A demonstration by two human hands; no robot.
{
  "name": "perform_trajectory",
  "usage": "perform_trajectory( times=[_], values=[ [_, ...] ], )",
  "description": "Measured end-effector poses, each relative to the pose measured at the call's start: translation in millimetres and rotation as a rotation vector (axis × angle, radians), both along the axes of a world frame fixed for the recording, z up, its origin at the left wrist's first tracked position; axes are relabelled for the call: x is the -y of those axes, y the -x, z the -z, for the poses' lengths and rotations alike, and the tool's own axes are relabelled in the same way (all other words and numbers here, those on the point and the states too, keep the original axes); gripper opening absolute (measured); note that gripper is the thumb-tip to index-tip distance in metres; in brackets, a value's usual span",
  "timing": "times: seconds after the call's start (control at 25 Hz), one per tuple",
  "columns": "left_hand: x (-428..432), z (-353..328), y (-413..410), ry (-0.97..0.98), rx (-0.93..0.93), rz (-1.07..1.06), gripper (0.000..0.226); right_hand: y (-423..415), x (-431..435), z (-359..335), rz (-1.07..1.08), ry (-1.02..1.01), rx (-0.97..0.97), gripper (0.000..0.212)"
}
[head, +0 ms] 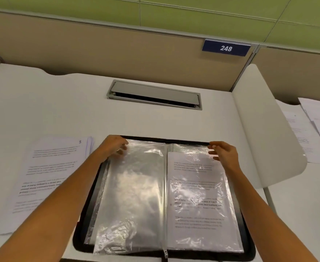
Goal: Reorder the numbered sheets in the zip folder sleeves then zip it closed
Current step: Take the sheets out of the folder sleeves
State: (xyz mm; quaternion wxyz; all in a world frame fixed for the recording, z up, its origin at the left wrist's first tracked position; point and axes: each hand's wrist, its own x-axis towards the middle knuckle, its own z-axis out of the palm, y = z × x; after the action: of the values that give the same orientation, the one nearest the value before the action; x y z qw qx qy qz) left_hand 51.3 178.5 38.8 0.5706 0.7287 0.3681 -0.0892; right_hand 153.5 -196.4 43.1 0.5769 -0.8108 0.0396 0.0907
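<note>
A black zip folder [80,235] lies open on the desk in front of me. Its left clear sleeve [132,195] holds no sheet. The right sleeve [225,241] holds a printed sheet [197,201] that sits a little below the sleeve's top. My left hand [115,146] is at the top left corner of the left sleeve, fingers curled on the plastic. My right hand [223,151] pinches the top edge of the right sleeve. A stack of printed sheets [49,178], the top one marked 8, lies left of the folder.
A grey cable hatch [155,94] is set in the desk behind the folder. A white divider [264,129] stands at the right, with more papers [310,129] on the neighbouring desk. A beige partition with a sign reading 248 [226,48] closes the back.
</note>
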Motion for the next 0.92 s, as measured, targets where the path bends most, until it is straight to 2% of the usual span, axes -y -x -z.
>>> perform_trajectory(
  times=[0.12, 0.2, 0.24, 0.4, 0.52, 0.72, 0.84, 0.92],
  values=[
    [-12.8, 12.9, 5.8, -0.045, 0.017, -0.007, 0.021, -5.5, 8.5, 7.1, 0.11, 0.077, 0.01, 0.021],
    [-8.9, 17.4, 6.0, -0.069, 0.087, -0.011, 0.041, -7.5, 13.4, 12.3, 0.098, 0.197, 0.041, 0.022],
    [-5.8, 18.7, 6.1, -0.13, 0.111, 0.008, 0.042, -8.3, 15.9, 15.7, 0.049, 0.297, 0.069, 0.024],
    [-3.8, 33.2, 3.9, -0.677, 0.042, 0.121, 0.013, -8.4, 18.6, 31.2, -0.34, 0.784, 0.111, 0.047],
    [-7.3, 39.4, 5.4, -0.938, -0.04, 0.166, 0.019, -6.5, 18.4, 39.2, -0.505, 1.033, 0.157, 0.054],
    [-12.5, 37.2, 6.6, -1.127, -0.175, 0.172, 0.015, -8.0, 15.2, 39.4, -0.44, 1.058, 0.289, 0.055],
    [-0.5, 32.6, 1.2, -1.172, -0.048, 0.137, 0.022, -13.1, 13.7, 36.3, -0.36, 0.917, 0.309, 0.053],
    [16.5, 29.7, -8.8, -1.164, 0.105, 0.167, 0.024, -17.3, 12.7, 31.6, -0.326, 0.786, 0.297, 0.04]
  ],
)
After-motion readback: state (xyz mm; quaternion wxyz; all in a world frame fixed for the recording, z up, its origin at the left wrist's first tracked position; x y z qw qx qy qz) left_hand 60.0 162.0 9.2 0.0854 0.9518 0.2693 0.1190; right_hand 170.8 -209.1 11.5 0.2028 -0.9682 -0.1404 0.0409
